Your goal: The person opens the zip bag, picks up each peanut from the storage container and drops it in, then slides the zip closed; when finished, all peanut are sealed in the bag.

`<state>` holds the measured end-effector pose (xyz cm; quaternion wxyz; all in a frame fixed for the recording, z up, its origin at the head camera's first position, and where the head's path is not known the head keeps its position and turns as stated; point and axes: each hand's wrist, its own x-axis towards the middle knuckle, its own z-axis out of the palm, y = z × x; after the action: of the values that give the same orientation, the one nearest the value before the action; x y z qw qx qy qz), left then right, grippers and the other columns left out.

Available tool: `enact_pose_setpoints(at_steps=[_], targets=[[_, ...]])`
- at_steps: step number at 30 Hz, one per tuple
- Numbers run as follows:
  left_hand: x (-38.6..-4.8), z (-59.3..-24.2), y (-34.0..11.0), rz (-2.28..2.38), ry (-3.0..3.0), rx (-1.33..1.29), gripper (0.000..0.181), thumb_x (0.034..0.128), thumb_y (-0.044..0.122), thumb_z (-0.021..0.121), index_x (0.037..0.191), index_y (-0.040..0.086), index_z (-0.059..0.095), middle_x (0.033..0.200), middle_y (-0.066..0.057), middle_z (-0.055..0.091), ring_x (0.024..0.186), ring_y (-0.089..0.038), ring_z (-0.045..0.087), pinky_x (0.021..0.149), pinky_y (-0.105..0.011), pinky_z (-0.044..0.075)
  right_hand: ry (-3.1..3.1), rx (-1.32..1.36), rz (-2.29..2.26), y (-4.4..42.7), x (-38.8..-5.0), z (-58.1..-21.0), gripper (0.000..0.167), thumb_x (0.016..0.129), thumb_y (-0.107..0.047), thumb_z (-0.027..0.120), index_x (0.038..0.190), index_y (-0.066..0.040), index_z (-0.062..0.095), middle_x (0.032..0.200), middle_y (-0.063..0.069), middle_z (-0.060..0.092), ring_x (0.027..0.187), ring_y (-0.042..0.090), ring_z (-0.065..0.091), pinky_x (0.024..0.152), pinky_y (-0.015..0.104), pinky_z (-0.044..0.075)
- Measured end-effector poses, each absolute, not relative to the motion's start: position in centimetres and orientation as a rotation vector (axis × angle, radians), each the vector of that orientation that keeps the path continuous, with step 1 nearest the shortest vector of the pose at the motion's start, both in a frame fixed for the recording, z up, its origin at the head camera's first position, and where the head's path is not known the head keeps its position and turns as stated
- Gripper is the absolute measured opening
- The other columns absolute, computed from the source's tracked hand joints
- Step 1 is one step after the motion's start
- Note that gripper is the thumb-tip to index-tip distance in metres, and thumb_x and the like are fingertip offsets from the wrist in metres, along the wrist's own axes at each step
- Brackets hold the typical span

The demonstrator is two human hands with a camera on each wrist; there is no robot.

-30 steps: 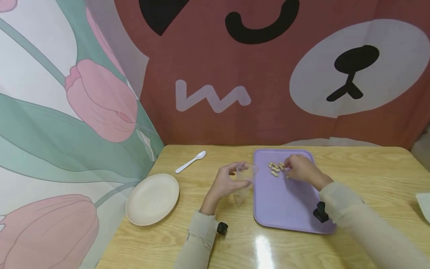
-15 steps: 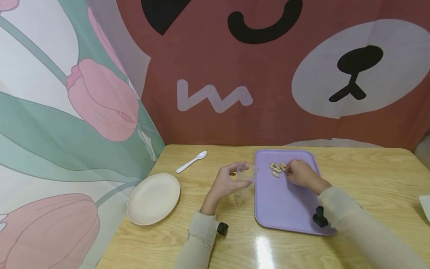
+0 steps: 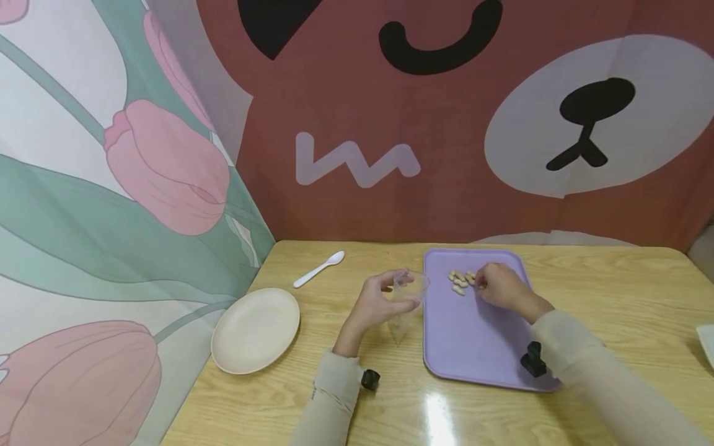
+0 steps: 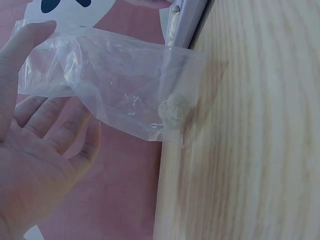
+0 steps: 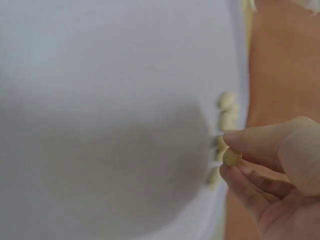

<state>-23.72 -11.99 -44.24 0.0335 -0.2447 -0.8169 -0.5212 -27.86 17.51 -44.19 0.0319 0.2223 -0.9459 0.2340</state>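
My left hand [image 3: 379,300] holds a clear plastic bag [image 3: 407,297] by its upper part, thumb on one side and fingers on the other. The bag hangs just left of the purple tray [image 3: 468,347]. In the left wrist view a pale lump, apparently a peanut [image 4: 175,109], lies in the bag's bottom corner. Over the tray's far part, my right hand [image 3: 500,286] pinches one peanut [image 5: 232,157] between thumb and fingertips, as the right wrist view shows. Several unshelled peanuts [image 3: 458,282] lie on the tray just left of that hand.
A round cream plate [image 3: 255,331] sits at the table's left side. Behind it lies a white spoon [image 3: 319,269]. The edge of a white object [image 3: 707,342] shows at the far right. A patterned cloth [image 3: 357,210] hangs behind the wooden table [image 3: 619,297].
Compared with one second ago, my right hand has shifted slightly right and nearer, and its fingers look more closed. The left hand and the bag stay about where they were.
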Motion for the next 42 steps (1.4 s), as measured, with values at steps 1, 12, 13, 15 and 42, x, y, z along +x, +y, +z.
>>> enact_pose_setpoints(at_steps=[1, 12, 13, 15, 42], targets=[[-23.7, -44.3, -12.0, -1.602, -2.512, -0.757, 0.061, 0.0800, 0.021, 0.082, 0.134, 0.003, 0.060, 0.119, -0.005, 0.070, 0.112, -0.021, 0.062, 0.092, -0.041, 0.047, -2.898, 0.695, 0.725, 17.4, -27.9, -43.8, 0.008, 0.075, 0.007, 0.072, 0.082, 0.005, 0.073, 0.081, 0.012, 0.070, 0.074, 0.025, 0.062, 0.068, 0.046, 0.053], [-23.7, -44.3, -12.1, -1.591, -2.515, -0.744, 0.059, 0.0801, 0.021, 0.082, 0.134, 0.008, 0.062, 0.119, -0.004, 0.070, 0.109, -0.013, 0.062, 0.092, -0.042, 0.048, -2.784, 0.909, 0.664, 13.0, -26.6, -36.4, 0.013, 0.078, 0.004, 0.078, 0.089, 0.004, 0.073, 0.084, 0.010, 0.064, 0.077, 0.026, 0.062, 0.069, 0.043, 0.054], [-23.7, -44.2, -12.1, -1.590, -2.515, -0.747, 0.059, 0.0800, 0.021, 0.082, 0.134, 0.008, 0.062, 0.119, -0.004, 0.070, 0.110, -0.013, 0.062, 0.092, -0.041, 0.048, -2.769, 0.939, 0.667, 12.4, -26.2, -35.8, 0.013, 0.078, 0.005, 0.078, 0.091, 0.004, 0.073, 0.085, 0.010, 0.063, 0.078, 0.027, 0.063, 0.069, 0.042, 0.054], [-23.7, -44.2, -12.1, -1.590, -2.516, -0.750, 0.060, 0.0801, 0.021, 0.082, 0.135, 0.008, 0.061, 0.119, -0.004, 0.070, 0.110, -0.012, 0.062, 0.093, -0.041, 0.048, -2.729, 1.013, 0.675, 11.2, -25.6, -34.7, 0.015, 0.079, 0.005, 0.077, 0.094, 0.003, 0.073, 0.086, 0.010, 0.062, 0.080, 0.028, 0.064, 0.069, 0.041, 0.055], [-23.6, -44.0, -12.2, -1.631, -2.516, -0.778, 0.045, 0.0813, 0.022, 0.081, 0.124, 0.015, 0.068, 0.118, 0.008, 0.068, 0.107, -0.009, 0.059, 0.094, -0.056, 0.046, -2.602, 1.313, 0.783, 6.6, -24.0, -34.7, 0.017, 0.081, -0.005, 0.082, 0.097, -0.004, 0.077, 0.087, 0.003, 0.064, 0.078, 0.019, 0.062, 0.068, 0.032, 0.053]])
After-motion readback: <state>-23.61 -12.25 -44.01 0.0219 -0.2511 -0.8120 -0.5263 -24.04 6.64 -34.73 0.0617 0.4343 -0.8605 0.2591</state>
